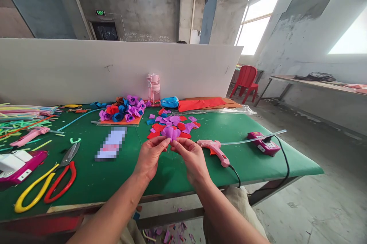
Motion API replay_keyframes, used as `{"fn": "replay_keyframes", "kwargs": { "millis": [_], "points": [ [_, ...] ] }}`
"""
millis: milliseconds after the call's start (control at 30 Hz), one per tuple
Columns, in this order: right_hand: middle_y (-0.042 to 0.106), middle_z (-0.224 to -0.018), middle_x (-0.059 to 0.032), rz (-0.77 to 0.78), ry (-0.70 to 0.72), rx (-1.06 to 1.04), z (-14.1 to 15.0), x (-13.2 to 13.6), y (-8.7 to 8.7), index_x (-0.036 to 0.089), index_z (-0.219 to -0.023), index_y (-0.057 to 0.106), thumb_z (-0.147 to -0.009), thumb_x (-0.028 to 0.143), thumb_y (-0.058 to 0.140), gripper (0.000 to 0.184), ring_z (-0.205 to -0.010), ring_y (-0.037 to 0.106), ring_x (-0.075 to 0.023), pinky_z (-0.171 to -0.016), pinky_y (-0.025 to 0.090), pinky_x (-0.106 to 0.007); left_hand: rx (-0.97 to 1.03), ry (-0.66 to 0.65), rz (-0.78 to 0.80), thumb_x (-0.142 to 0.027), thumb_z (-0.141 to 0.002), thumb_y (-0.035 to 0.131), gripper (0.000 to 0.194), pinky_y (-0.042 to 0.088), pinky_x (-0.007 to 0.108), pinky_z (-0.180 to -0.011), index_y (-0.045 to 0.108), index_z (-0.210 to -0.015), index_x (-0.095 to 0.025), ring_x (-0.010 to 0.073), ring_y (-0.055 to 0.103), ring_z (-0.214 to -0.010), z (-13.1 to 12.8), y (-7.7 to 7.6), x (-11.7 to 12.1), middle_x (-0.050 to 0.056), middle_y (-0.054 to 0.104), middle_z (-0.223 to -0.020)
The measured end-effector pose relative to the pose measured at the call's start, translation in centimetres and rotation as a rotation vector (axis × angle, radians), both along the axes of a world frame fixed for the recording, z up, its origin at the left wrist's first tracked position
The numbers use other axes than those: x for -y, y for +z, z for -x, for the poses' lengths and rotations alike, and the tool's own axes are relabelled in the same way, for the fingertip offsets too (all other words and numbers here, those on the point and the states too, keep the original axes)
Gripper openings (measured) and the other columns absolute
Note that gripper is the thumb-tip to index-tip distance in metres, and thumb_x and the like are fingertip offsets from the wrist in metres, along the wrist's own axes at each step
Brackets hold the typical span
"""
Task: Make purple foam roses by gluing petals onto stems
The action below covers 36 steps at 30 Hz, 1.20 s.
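Observation:
Between my two hands, over the front of the green table, is a purple paper petal (171, 132). My left hand (151, 155) pinches its lower left side, and my right hand (191, 157) pinches the lower right; both are closed. Just behind it lie loose purple, red and blue petals (174, 120) in a heap. To the right of my right hand rests a pink glue gun (215, 150) with a long clear glue stick in its back. Finished paper flowers (123, 109) in purple, blue and red are piled at the back left.
Scissors (61, 171) with yellow and red handles lie open at the left, near a second pink glue gun (30, 137) and a power strip (21, 165). Another power strip (263, 143) sits at the right. A pink bottle (154, 88) stands before the white partition (114, 68).

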State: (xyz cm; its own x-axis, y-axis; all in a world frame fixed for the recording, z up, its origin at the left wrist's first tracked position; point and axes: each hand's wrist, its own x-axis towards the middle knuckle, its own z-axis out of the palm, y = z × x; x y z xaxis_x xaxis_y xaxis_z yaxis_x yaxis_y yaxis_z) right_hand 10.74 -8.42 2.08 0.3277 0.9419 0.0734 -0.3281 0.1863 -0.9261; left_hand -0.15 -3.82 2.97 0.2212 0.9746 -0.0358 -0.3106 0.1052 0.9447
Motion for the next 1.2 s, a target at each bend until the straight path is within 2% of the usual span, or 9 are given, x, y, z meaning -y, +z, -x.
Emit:
{"fn": "replay_keyframes", "kwargs": {
  "millis": [167, 400, 600, 900, 1067, 1200],
  "points": [
    [0.067, -0.070, -0.0008, 0.002, -0.015, -0.001, 0.1, 0.0, 0.0, 0.016, -0.076, 0.069, -0.070, 0.033, 0.069, 0.018, -0.069, 0.059, -0.0127, -0.071, 0.045, -0.025, -0.018, 0.022, -0.009, -0.030, -0.053, 0.080, 0.024, 0.038, 0.024, -0.063, 0.073, -0.071, -0.015, 0.0094, 0.048, -0.059, 0.0, -0.1, 0.0, 0.000, 0.063, -0.062],
    [0.069, -0.070, -0.0023, -0.040, -0.075, 0.144, 0.2, 0.0, 0.1, 0.016, -0.077, 0.069, -0.070, 0.034, 0.068, 0.020, -0.068, 0.061, -0.0155, -0.065, 0.046, -0.026, 0.012, 0.028, -0.010, -0.029, -0.056, 0.078, 0.023, 0.038, 0.023, -0.063, 0.070, -0.070, -0.014, 0.0083, 0.047, -0.059, -0.2, 0.0, 0.3, -0.001, 0.060, -0.062],
    [0.072, -0.077, -0.0058, -0.053, -0.145, 0.270, 0.6, 0.1, -0.1, 0.015, -0.083, 0.071, -0.073, 0.034, 0.064, 0.023, -0.072, 0.064, -0.0189, -0.070, 0.049, -0.030, 0.025, 0.057, -0.026, -0.030, -0.057, 0.078, 0.023, 0.038, 0.022, -0.062, 0.068, -0.069, -0.013, 0.0075, 0.047, -0.058, -0.3, -0.1, 0.3, -0.002, 0.057, -0.060],
    [0.071, -0.086, -0.0051, -0.093, -0.207, 0.467, 1.4, 0.5, -0.3, 0.017, -0.094, 0.070, -0.081, 0.026, 0.054, 0.023, -0.075, 0.064, -0.0175, -0.072, 0.051, -0.030, 0.086, 0.085, 0.005, -0.029, -0.058, 0.078, 0.024, 0.039, 0.022, -0.062, 0.065, -0.071, -0.014, 0.0074, 0.049, -0.061, -0.4, -0.3, 0.2, -0.001, 0.060, -0.068],
    [0.068, -0.095, -0.0063, -0.170, -0.249, 0.626, 2.1, 0.8, -0.5, 0.018, -0.102, 0.067, -0.083, 0.020, 0.048, 0.027, -0.083, 0.063, -0.0173, -0.074, 0.050, -0.028, 0.097, 0.085, -0.042, -0.028, -0.058, 0.078, 0.023, 0.039, 0.022, -0.062, 0.064, -0.071, -0.014, 0.0074, 0.049, -0.061, -0.3, -0.2, 0.4, -0.001, 0.061, -0.068],
    [0.067, -0.096, -0.0060, -0.204, -0.250, 0.658, 2.2, 0.9, -0.6, 0.019, -0.105, 0.066, -0.083, 0.017, 0.046, 0.029, -0.085, 0.062, -0.0163, -0.073, 0.049, -0.027, 0.070, 0.086, -0.083, -0.028, -0.059, 0.077, 0.022, 0.040, 0.023, -0.062, 0.063, -0.071, -0.015, 0.0086, 0.050, -0.062, -0.2, -0.2, 0.3, -0.001, 0.061, -0.068]
  ]
}}
